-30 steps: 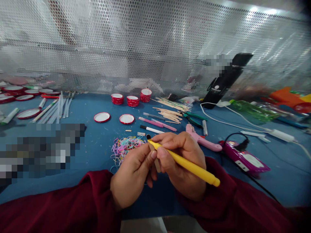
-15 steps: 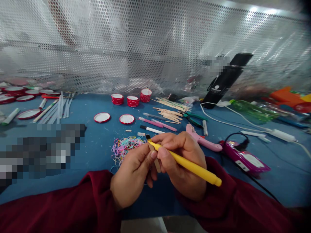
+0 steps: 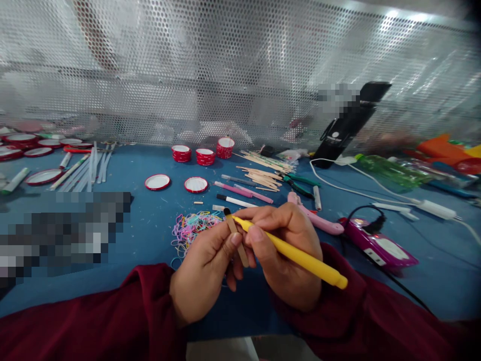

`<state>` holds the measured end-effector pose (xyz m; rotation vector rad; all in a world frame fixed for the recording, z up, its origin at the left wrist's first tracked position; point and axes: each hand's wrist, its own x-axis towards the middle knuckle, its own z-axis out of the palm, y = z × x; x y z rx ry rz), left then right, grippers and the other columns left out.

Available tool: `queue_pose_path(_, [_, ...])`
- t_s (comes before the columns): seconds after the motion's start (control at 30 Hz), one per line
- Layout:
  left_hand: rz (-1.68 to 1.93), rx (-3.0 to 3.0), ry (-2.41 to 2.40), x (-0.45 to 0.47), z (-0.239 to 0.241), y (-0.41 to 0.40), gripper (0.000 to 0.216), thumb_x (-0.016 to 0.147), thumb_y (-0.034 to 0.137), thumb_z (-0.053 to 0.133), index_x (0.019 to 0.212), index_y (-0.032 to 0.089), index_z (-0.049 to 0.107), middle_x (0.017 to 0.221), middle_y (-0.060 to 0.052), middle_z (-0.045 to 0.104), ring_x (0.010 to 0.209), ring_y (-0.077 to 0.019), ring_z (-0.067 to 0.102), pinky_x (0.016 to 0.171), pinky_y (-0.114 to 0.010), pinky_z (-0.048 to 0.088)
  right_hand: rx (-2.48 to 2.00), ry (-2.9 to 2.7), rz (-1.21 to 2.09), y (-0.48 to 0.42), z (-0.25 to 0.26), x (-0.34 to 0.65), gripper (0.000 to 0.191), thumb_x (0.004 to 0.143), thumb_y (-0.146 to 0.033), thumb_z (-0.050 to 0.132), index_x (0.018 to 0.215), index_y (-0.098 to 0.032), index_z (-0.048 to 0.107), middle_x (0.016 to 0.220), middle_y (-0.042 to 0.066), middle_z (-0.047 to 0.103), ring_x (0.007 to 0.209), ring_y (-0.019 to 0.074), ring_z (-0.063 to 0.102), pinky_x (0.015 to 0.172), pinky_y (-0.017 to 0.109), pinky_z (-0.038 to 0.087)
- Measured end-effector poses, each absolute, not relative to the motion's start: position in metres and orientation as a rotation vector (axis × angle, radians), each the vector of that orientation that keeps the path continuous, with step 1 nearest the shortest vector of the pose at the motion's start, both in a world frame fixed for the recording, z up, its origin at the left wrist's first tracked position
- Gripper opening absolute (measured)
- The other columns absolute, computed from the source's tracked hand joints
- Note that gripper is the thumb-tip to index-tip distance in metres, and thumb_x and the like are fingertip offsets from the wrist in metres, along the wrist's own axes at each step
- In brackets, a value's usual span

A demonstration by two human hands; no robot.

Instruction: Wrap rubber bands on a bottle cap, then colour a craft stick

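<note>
Between the thumb and fingers of my left hand [image 3: 205, 273] is a flat wooden craft stick [image 3: 241, 249], tilted, its upper end coloured black. My right hand [image 3: 287, 255] is closed round a yellow marker pen [image 3: 300, 256] in a writing grip. The pen's tip points left and lies close beside the stick, just below the black part; whether it touches I cannot tell. Behind my left hand lies a pile of coloured rubber bands [image 3: 191, 228]. A black-and-white pen [image 3: 235, 201] and pink pens [image 3: 233, 189] lie beyond my hands.
Red-rimmed lids [image 3: 158, 182] and lid stacks [image 3: 205, 157] stand further back. Craft sticks [image 3: 261, 178], green-handled pliers [image 3: 300, 185], a pink glue gun [image 3: 315, 218] and a purple power strip [image 3: 379, 245] with cables lie right. Clear glue sticks [image 3: 80, 173] lie left.
My right hand has shifted slightly right with the yellow marker, drawing its tip back from the black end. More of the craft stick now shows in my left hand.
</note>
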<state>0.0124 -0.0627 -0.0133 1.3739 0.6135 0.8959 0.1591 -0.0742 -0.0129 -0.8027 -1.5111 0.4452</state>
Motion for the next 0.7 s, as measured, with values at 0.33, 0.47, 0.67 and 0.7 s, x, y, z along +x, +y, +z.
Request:
queue_pose_path(0.33, [0.871, 1.400, 0.633, 0.0118, -0.0155, -0.0620, 0.036, 0.104, 0.042, 0.043, 0.083, 0.016, 0.057, 0.065, 0.003, 0.054, 0.049, -0.0055, 0.049, 0.045, -0.015, 0.042, -0.823, -1.535, 0.407, -0.0729, -0.0123, 0.1600, 0.015, 0.092, -0.019, 0.065, 0.097, -0.026, 0.052, 0.102, 0.004, 0.073, 0.097, 0.0222, 0.074, 0.083, 0.041, 0.060])
queue_pose_path(0.47, [0.884, 1.393, 0.606, 0.0125, -0.0141, -0.0618, 0.035, 0.104, 0.041, 0.044, 0.083, 0.016, 0.057, 0.067, 0.002, 0.054, 0.050, -0.0054, 0.049, 0.045, -0.014, 0.042, -0.831, -1.534, 0.385, -0.0732, -0.0118, 0.1606, 0.015, 0.092, -0.019, 0.065, 0.096, -0.026, 0.052, 0.100, 0.003, 0.072, 0.093, 0.0217, 0.074, 0.081, 0.041, 0.059])
queue_pose_path(0.67, [0.877, 1.388, 0.624, 0.0132, -0.0156, -0.0617, 0.036, 0.103, 0.043, 0.044, 0.083, 0.016, 0.057, 0.065, 0.003, 0.054, 0.049, -0.0058, 0.049, 0.045, -0.015, 0.042, -0.837, -1.523, 0.394, -0.0736, -0.0108, 0.1583, 0.014, 0.092, -0.020, 0.064, 0.094, -0.025, 0.051, 0.100, 0.004, 0.074, 0.094, 0.0223, 0.074, 0.080, 0.040, 0.060])
queue_pose_path(0.7, [0.876, 1.388, 0.625, 0.0132, -0.0155, -0.0617, 0.036, 0.103, 0.043, 0.044, 0.083, 0.016, 0.057, 0.065, 0.003, 0.054, 0.049, -0.0058, 0.049, 0.045, -0.015, 0.042, -0.838, -1.524, 0.394, -0.0735, -0.0108, 0.1580, 0.014, 0.092, -0.020, 0.064, 0.094, -0.025, 0.051, 0.100, 0.004, 0.074, 0.094, 0.0225, 0.074, 0.080, 0.041, 0.060])
